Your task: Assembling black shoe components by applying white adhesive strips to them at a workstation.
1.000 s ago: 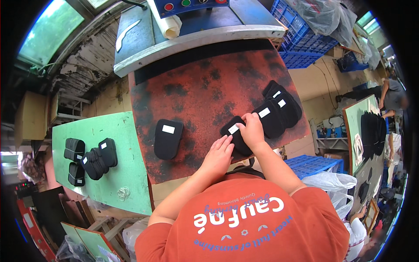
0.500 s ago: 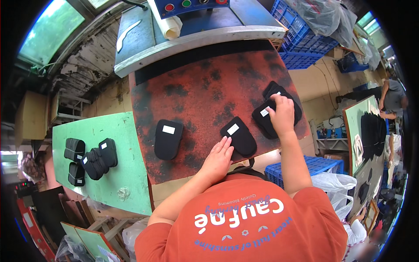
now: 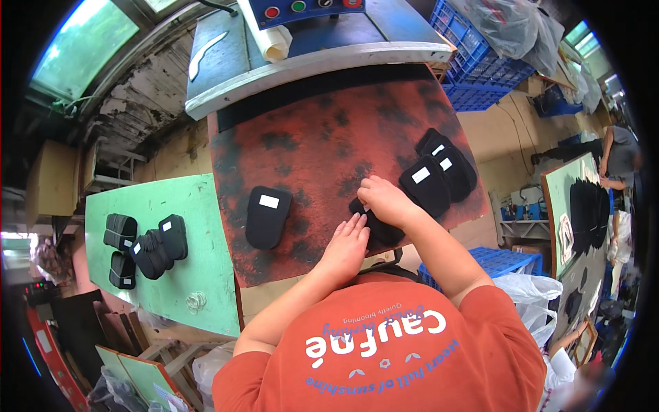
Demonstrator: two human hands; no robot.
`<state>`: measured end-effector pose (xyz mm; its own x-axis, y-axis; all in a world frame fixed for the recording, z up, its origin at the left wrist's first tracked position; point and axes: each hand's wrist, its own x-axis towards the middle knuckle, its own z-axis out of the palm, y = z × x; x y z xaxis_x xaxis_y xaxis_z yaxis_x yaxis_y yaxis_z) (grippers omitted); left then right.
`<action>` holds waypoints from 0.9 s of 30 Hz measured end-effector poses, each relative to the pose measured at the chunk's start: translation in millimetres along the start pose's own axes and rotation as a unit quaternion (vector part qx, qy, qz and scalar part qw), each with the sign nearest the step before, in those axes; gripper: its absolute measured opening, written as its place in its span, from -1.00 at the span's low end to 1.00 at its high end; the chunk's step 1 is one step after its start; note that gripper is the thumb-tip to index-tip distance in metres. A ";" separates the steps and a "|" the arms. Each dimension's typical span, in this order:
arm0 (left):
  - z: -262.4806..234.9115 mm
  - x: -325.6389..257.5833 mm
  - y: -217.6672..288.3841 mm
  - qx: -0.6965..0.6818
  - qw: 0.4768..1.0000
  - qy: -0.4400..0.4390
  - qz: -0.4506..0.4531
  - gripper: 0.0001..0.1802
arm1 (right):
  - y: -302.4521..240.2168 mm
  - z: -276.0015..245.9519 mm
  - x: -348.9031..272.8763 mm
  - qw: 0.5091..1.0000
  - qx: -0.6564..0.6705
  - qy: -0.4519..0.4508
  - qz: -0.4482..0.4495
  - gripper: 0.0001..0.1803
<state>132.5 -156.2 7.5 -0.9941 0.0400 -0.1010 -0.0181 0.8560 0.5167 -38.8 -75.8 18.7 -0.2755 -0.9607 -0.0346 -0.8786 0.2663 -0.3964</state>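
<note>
On the red, black-stained board [image 3: 316, 161] lie dark, rounded pads with white labels. My left hand [image 3: 345, 248] rests with outstretched fingers at the left edge of the middle black pad [image 3: 386, 235]. Over the upper end of that pad is my right hand [image 3: 386, 200], its fingers curled closed. It hides the pad's label, and what the fingers hold, if anything, is out of sight. To the right, labelled black pads [image 3: 427, 184] overlap in a fanned pile. Another labelled black pad [image 3: 266, 223] lies by itself on the left.
A green table [image 3: 192, 254] at the left bears several bundles of black pads [image 3: 151, 254] and a coil of pale string [image 3: 195, 301]. Beyond the board stands a machine bed [image 3: 322, 62] with a button panel [image 3: 302, 9]. Blue crates [image 3: 473, 65] stand at the far right.
My right hand has moved left from the right-hand pile to the middle pad, leaving the pile's labels in view. The left hand has stayed about where it was.
</note>
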 end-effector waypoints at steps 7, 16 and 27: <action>-0.8 -1.0 -0.7 0.017 1.000 -0.005 0.015 -0.45 | -5.4 -0.4 -23.8 0.899 0.297 0.258 0.193 -0.91; 1.0 1.2 -0.2 0.030 0.999 -0.004 0.024 -0.46 | -13.8 32.5 -26.9 0.758 0.492 0.254 0.345 -0.91; 2.5 1.0 -2.2 0.020 0.999 0.013 0.028 -0.48 | -14.4 40.0 -29.1 0.782 0.466 0.256 0.325 -0.92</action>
<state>131.8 -156.7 4.1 -0.9959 0.0749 -0.0501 0.0412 0.8725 0.4869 -2.5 -54.9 -11.2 -0.8759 -0.4251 -0.2282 0.1110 0.2827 -0.9528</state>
